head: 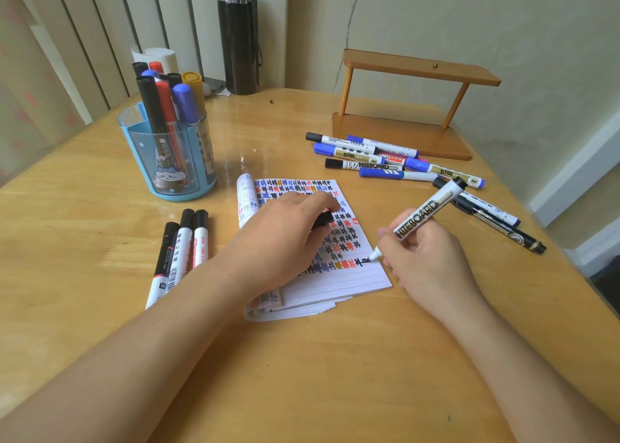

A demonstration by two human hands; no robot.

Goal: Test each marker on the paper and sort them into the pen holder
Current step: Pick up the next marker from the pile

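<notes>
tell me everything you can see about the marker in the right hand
The whiteboard marker has a white barrel printed with black outlined "WHITEBOARD" lettering, a black rear end and a white nose with a dark tip. It looks like plastic. It is uncapped and tilted, rear end up and to the right, with its tip on the lined notebook page at the end of a row of test marks. The right hand pinches it near the nose. The left hand rests on the page over a black piece, probably its cap.
</notes>
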